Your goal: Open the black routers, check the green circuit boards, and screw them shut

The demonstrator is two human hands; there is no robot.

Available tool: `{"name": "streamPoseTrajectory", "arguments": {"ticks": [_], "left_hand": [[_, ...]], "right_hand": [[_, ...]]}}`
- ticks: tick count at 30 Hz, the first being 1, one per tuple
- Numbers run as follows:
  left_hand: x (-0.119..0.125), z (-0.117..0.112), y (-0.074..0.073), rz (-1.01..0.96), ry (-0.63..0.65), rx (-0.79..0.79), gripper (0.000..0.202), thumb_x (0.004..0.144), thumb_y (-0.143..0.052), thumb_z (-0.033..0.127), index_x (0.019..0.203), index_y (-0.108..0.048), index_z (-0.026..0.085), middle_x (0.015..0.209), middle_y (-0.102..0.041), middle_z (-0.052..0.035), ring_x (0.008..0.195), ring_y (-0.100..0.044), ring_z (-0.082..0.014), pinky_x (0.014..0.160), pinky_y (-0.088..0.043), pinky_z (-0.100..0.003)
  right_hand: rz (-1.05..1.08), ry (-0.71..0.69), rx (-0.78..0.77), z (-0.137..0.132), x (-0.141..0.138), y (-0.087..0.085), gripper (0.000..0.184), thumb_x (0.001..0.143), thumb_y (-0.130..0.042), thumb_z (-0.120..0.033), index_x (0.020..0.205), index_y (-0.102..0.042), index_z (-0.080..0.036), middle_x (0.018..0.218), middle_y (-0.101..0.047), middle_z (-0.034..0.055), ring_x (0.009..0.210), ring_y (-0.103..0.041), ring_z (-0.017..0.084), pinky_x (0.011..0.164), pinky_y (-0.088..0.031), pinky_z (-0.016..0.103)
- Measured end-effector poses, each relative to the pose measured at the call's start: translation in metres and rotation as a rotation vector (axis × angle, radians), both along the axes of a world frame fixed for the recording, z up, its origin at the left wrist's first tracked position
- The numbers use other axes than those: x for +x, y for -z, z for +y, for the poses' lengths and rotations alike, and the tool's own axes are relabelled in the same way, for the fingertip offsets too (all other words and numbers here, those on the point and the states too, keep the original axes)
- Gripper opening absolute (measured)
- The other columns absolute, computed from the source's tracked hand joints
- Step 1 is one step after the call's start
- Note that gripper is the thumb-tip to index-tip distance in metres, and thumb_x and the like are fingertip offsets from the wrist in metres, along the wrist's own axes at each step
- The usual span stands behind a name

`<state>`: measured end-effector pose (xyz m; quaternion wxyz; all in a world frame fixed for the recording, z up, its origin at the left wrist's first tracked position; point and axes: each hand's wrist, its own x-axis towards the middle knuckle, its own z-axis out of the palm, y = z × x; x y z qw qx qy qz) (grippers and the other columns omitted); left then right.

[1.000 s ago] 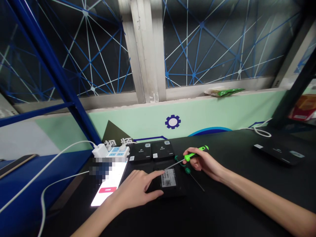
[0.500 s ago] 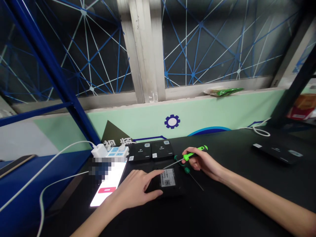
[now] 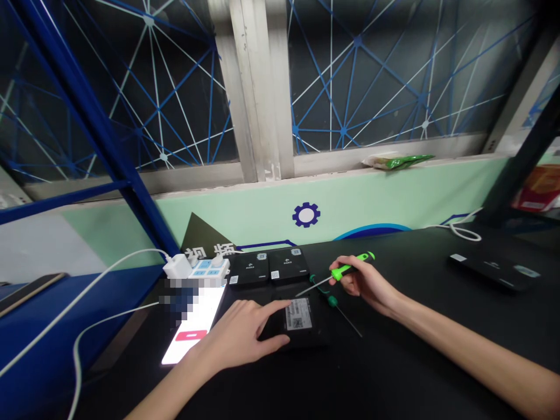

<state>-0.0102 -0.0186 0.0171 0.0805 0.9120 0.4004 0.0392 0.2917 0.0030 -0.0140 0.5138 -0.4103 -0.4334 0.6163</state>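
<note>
A flat black box [image 3: 317, 335] with a white printed label [image 3: 298, 315] facing up lies on the dark table. My left hand [image 3: 245, 333] holds the box from its left side, the index finger on its far part and the thumb at its near part. My right hand [image 3: 356, 277] is closed around the green and black handle of a screwdriver [image 3: 347, 268]. The slanted shaft reaches down-left to the far edge of the box, close to my left fingertip. Whether the tip touches is too small to tell. A second screwdriver with a dark green handle [image 3: 332, 301] lies beyond the box's right side.
Two black boxes [image 3: 249, 268] [image 3: 289, 264] lie behind, beside a white power strip [image 3: 210, 269] with plugs. A lit phone [image 3: 195, 326] lies left of my left hand. Another black box [image 3: 494, 273] and a white cable [image 3: 466, 233] are at right. A white cord [image 3: 75, 356] hangs at left.
My right hand and the green and black screwdriver have shifted slightly right and up, the tip moving a little right. My left hand stays on the box.
</note>
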Motion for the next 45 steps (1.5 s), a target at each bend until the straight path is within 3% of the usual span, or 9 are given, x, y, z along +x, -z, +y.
{"name": "streamPoseTrajectory", "arguments": {"ticks": [10, 27, 31, 36, 45], "left_hand": [[0.001, 0.0, 0.001, 0.012, 0.003, 0.024, 0.057, 0.092, -0.064, 0.052, 0.145, -0.048, 0.038, 0.062, -0.057, 0.0062, 0.063, -0.058, -0.0182, 0.062, -0.038, -0.028], [0.001, 0.001, 0.004, -0.002, 0.059, 0.073, 0.051, 0.093, -0.06, 0.052, 0.14, -0.055, 0.032, 0.056, -0.057, 0.0067, 0.058, -0.06, -0.0173, 0.061, -0.039, -0.028], [0.0, 0.001, 0.005, 0.006, 0.033, 0.112, 0.048, 0.093, -0.059, 0.054, 0.134, -0.062, 0.029, 0.056, -0.058, 0.0049, 0.058, -0.061, -0.0179, 0.062, -0.04, -0.029], [-0.001, 0.003, 0.007, -0.014, -0.031, 0.168, 0.048, 0.096, -0.052, 0.056, 0.131, -0.066, 0.025, 0.056, -0.06, 0.0024, 0.057, -0.06, -0.0191, 0.063, -0.043, -0.031], [0.0, 0.003, 0.007, -0.026, -0.071, 0.214, 0.041, 0.096, -0.054, 0.048, 0.127, -0.068, 0.024, 0.054, -0.059, 0.0024, 0.053, -0.06, -0.0193, 0.06, -0.043, -0.03]], "right_hand": [[-0.015, -0.011, -0.021, -0.002, -0.004, 0.003, 0.035, 0.085, -0.061, -0.05, 0.083, -0.068, -0.016, 0.058, -0.065, 0.004, 0.043, -0.032, 0.01, 0.047, -0.019, 0.027], [-0.013, -0.02, 0.002, -0.004, -0.011, 0.008, 0.034, 0.086, -0.063, -0.05, 0.086, -0.066, -0.017, 0.063, -0.067, 0.004, 0.044, -0.032, 0.009, 0.046, -0.02, 0.026], [-0.025, -0.013, 0.033, -0.005, -0.014, 0.009, 0.032, 0.086, -0.064, -0.049, 0.088, -0.066, -0.017, 0.071, -0.07, 0.0064, 0.044, -0.033, 0.008, 0.045, -0.019, 0.025], [-0.027, -0.026, 0.048, -0.005, -0.016, 0.01, 0.031, 0.088, -0.063, -0.047, 0.089, -0.066, -0.016, 0.066, -0.068, 0.0049, 0.044, -0.033, 0.008, 0.045, -0.02, 0.024], [-0.034, -0.077, 0.111, -0.006, -0.018, 0.013, 0.032, 0.092, -0.061, -0.047, 0.093, -0.066, -0.017, 0.078, -0.072, 0.007, 0.045, -0.033, 0.006, 0.044, -0.018, 0.023]]}}
